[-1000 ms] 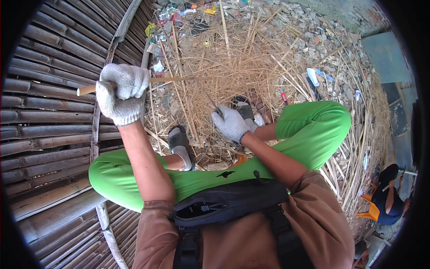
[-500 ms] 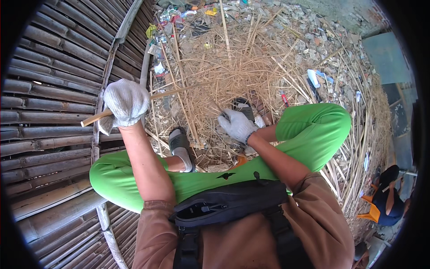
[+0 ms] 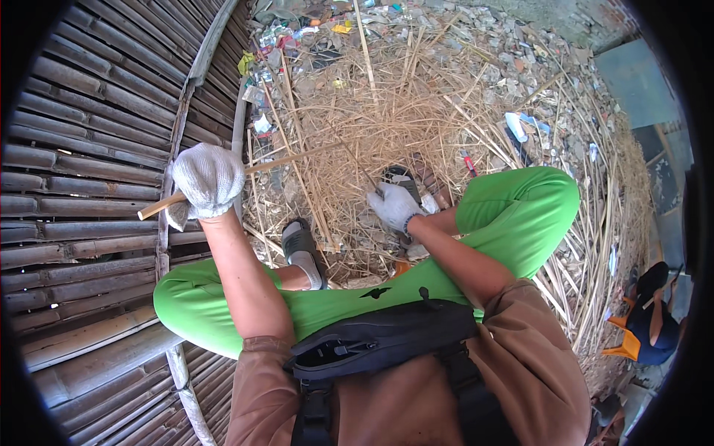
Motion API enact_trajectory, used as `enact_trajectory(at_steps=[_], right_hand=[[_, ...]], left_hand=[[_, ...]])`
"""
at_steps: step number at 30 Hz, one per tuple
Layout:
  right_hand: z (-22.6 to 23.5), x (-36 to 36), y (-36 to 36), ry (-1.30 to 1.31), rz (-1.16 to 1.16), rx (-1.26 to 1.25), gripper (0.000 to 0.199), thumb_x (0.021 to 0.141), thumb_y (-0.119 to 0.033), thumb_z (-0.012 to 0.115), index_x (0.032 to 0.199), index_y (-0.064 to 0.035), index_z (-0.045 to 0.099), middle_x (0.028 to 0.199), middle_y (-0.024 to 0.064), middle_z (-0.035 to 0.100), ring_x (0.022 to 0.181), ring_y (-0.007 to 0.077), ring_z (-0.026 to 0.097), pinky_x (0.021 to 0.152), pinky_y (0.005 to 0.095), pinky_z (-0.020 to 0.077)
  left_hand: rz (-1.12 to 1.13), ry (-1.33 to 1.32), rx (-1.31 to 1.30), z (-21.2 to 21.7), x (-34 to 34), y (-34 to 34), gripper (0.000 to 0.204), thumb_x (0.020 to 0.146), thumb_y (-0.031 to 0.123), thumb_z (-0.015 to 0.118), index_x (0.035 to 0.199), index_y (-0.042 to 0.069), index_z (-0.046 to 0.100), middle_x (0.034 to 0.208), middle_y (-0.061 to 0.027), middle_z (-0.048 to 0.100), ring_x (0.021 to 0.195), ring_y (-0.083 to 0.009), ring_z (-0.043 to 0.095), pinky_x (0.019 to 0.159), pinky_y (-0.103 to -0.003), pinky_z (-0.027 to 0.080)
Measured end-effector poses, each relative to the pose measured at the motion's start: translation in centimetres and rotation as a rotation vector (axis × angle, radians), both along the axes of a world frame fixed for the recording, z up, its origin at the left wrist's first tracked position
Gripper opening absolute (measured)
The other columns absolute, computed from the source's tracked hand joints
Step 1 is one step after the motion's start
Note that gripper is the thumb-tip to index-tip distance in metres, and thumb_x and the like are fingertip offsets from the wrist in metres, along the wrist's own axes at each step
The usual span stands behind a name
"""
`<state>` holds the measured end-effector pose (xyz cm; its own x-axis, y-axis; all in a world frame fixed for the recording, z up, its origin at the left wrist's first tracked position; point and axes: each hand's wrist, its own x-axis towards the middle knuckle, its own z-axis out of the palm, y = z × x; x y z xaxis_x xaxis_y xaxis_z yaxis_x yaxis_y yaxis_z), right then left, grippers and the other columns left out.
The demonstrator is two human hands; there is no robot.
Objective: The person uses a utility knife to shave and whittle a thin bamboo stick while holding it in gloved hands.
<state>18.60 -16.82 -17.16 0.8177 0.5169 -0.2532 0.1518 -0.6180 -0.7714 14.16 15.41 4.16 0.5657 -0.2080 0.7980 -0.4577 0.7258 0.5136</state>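
Observation:
My left hand (image 3: 207, 181), in a white glove, is raised and closed around a thin pale bamboo stick (image 3: 286, 158). The stick runs from beside the bamboo poles up and right over the straw. My right hand (image 3: 394, 206), also gloved, is low on the pile of dry strips (image 3: 387, 111), next to my dark sandal (image 3: 401, 177). Its fingers are curled downward, and what they grip is hidden. I am seated in green trousers (image 3: 513, 212), and my other sandalled foot (image 3: 301, 249) rests between my hands.
Rows of dark bamboo poles (image 3: 89, 156) fill the left side. Straw, long canes and litter (image 3: 297, 37) cover the stony ground ahead. A black bag (image 3: 379, 338) hangs on my chest. Another person (image 3: 654, 320) sits at the lower right by an orange stool.
My left hand has come down a little with the stick, whose near end now tilts lower. My right hand has stayed by the sandal.

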Motion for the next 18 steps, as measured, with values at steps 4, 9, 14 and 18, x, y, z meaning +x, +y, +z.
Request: enact_trajectory(at_steps=[4,9,14,18], right_hand=[[1.8,-1.3,0.6,0.005,0.047,0.082,0.042,0.102,-0.039,0.062,0.106,0.0020,0.070,0.092,0.0274,0.073,0.092,0.0459,0.072,0.082,0.0521,0.0563],[6.8,-0.9,1.6,-0.019,0.183,0.209,0.040,0.100,-0.040,0.065,0.105,-0.0011,0.071,0.091,0.0250,0.072,0.089,0.0442,0.072,0.078,0.0508,0.0553],[2.9,1.0,0.5,-0.074,0.071,0.031,0.040,0.101,-0.040,0.063,0.100,-0.0013,0.070,0.091,0.0241,0.073,0.087,0.0459,0.071,0.078,0.0522,0.0550],[4.2,-0.2,1.0,-0.025,0.077,-0.029,0.040,0.101,-0.040,0.062,0.099,-0.0006,0.069,0.091,0.0249,0.072,0.087,0.0461,0.071,0.078,0.0524,0.0549]], left_hand=[[-0.136,-0.067,0.014,-0.7,1.1,0.7,0.034,0.095,0.016,0.070,0.065,0.005,0.058,0.049,-0.0045,0.057,0.033,-0.0160,0.050,0.036,-0.029,0.038],[0.300,0.060,0.013,-0.1,-0.3,-1.3,0.042,0.099,0.055,0.070,0.085,0.015,0.071,0.070,0.0026,0.055,0.072,-0.0228,0.051,0.068,-0.037,0.039],[0.534,0.288,-0.141,1.3,0.5,-0.9,0.065,0.098,0.071,0.064,0.093,0.009,0.080,0.070,0.0057,0.045,0.071,-0.0135,0.036,0.065,-0.030,0.032],[0.610,0.248,-0.172,1.4,0.7,-1.3,0.077,0.100,0.077,0.054,0.090,0.005,0.078,0.060,0.0032,0.043,0.059,-0.0137,0.034,0.056,-0.030,0.031]])
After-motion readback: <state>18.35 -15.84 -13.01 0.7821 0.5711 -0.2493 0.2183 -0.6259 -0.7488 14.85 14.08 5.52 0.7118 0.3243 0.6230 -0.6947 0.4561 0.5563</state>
